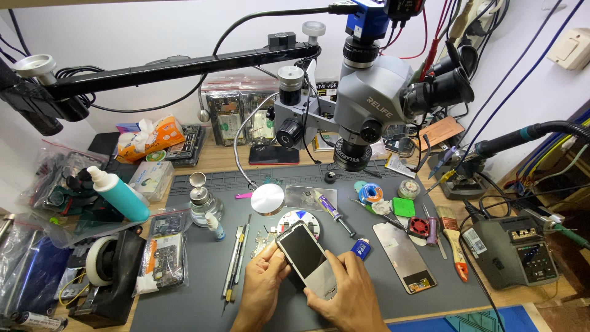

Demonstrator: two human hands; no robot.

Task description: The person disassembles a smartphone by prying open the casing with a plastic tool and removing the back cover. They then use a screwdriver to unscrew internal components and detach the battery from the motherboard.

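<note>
Both hands held one phone (305, 256) low over the grey mat (184, 295): the left hand (263, 284) gripped its left edge, and the right hand (344, 294) clamped its lower end. Its dark screen faced up, with its long axis running from upper left to lower right. One loose screen panel (404, 256) lay just right; two tweezers (236, 261) lay left. One microscope (369, 104) stood behind.
</note>
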